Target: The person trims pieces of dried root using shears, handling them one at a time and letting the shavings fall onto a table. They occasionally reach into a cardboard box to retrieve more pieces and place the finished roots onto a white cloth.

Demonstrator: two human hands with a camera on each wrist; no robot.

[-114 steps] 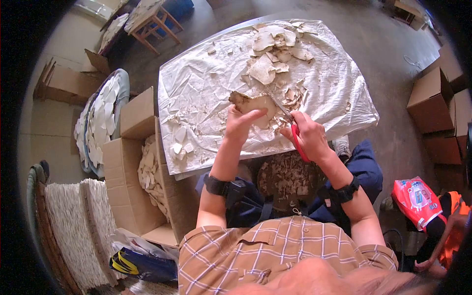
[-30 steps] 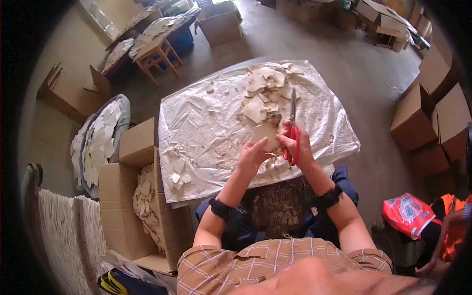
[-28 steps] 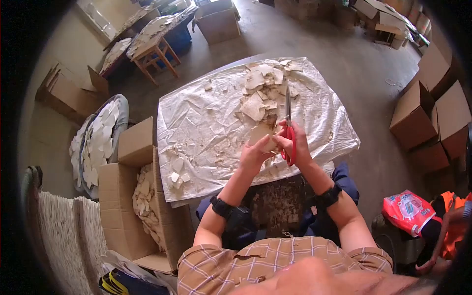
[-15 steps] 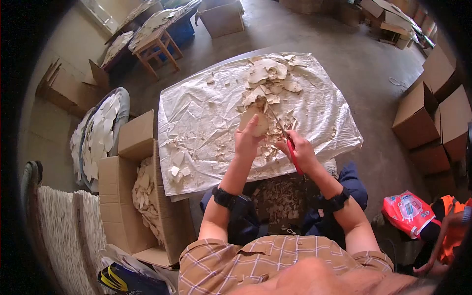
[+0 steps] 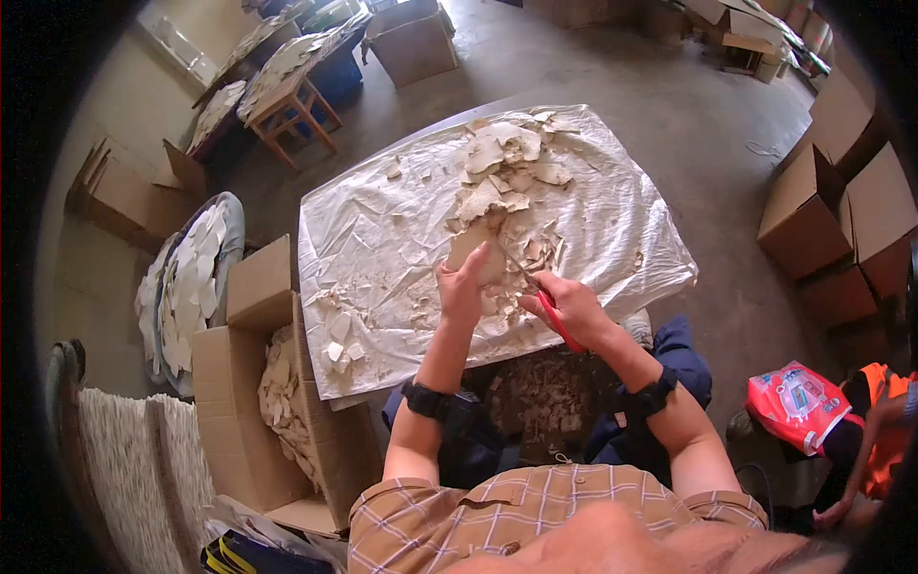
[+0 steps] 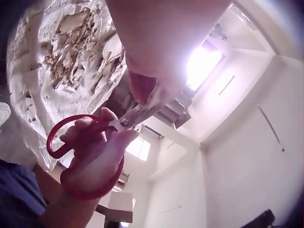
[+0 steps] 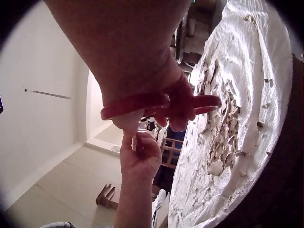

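A: What are the hands doing?

B: It looks like trimming. The left hand [image 5: 462,295], thumb on top, holds a flat cream piece [image 5: 466,245] over the middle of a wrinkled white sheet [image 5: 373,230]. To its right, the right hand [image 5: 576,308] grips red-handled scissors [image 6: 124,122], blades pointing at the piece's right side. I can't tell whether they touch it.

A: And the next move?

B: It probably calls for a steady left hold, fingertips clear, while the blades close along the edge.

A: What surrounds them?

B: Far left, an oval tray [image 5: 234,234] bears white flakes [image 5: 191,277]. Next, an open cardboard box [image 5: 220,411] contains cream fragments [image 5: 282,407]. On the sheet, small scraps [image 5: 339,328] lie at left, and a broken heap [image 5: 488,151] sits toward the far edge. At right, open cartons [image 5: 803,220] stand grouped on a grey floor [image 5: 593,77], with a red package [image 5: 803,402] nearer.
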